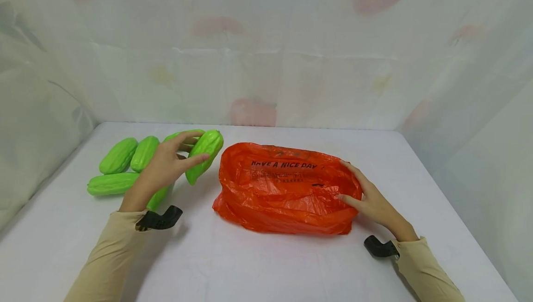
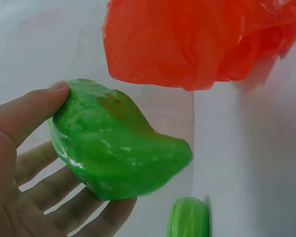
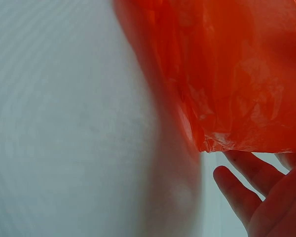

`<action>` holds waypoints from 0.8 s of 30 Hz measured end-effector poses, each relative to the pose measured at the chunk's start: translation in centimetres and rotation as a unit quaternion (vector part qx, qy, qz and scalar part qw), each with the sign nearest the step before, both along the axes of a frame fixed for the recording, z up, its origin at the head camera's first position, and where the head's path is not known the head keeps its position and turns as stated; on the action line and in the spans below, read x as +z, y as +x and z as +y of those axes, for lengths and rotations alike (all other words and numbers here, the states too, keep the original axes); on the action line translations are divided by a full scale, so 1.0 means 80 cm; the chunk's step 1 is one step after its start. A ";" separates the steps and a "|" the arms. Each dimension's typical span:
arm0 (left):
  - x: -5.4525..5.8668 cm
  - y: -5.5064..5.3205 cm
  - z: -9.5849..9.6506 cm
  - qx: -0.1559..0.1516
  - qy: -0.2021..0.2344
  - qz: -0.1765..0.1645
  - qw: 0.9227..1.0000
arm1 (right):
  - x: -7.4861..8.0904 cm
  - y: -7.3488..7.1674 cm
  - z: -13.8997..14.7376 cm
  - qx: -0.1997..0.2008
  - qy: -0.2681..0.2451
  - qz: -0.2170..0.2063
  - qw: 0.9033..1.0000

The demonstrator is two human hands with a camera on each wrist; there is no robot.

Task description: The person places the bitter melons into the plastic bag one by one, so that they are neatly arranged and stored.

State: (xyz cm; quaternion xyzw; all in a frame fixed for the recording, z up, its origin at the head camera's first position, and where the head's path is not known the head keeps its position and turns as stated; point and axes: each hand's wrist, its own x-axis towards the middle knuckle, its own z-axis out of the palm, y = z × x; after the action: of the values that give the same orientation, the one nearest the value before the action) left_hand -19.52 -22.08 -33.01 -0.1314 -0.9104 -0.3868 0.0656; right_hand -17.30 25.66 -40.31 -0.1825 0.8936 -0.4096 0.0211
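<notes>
My left hand (image 1: pixel 170 161) holds a bright green bitter melon (image 1: pixel 206 151) above the table, left of the bag. Up close in the left wrist view, the thumb lies on the upper side of this lumpy bitter melon (image 2: pixel 113 148) and the fingers pass behind it. A red plastic bag (image 1: pixel 287 223) with black lettering stands with its mouth spread wide. At its right rim is my right hand (image 1: pixel 374 202), thumb and index finger holding the edge. The right wrist view shows other fingers (image 3: pixel 237 197) below the bag's edge, partly hidden by the plastic.
Several more green bitter melons (image 1: pixel 118 156) lie at the left of the white table (image 1: pixel 266 265), some partly hidden behind the left hand and forearm. A pale patterned sheet (image 1: pixel 266 75) hangs behind the table and along both sides.
</notes>
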 end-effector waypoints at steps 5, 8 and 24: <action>0.004 0.003 0.003 0.009 0.007 -0.013 1.000 | 0.000 0.000 0.000 0.000 -0.003 0.000 1.000; 0.005 0.004 0.006 0.007 0.010 -0.005 1.000 | 0.000 0.000 0.000 0.000 -0.003 -0.003 1.000; 0.019 0.016 0.029 -0.007 0.008 0.055 0.998 | 0.001 -0.001 0.000 0.000 -0.011 -0.008 1.000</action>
State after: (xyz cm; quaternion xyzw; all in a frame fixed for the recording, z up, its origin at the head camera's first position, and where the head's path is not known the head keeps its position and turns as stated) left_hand -18.24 -19.76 -31.47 -0.1581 -0.9016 -0.3864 0.1135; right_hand -17.41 25.70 -40.27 -0.1797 0.8889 -0.4206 0.0263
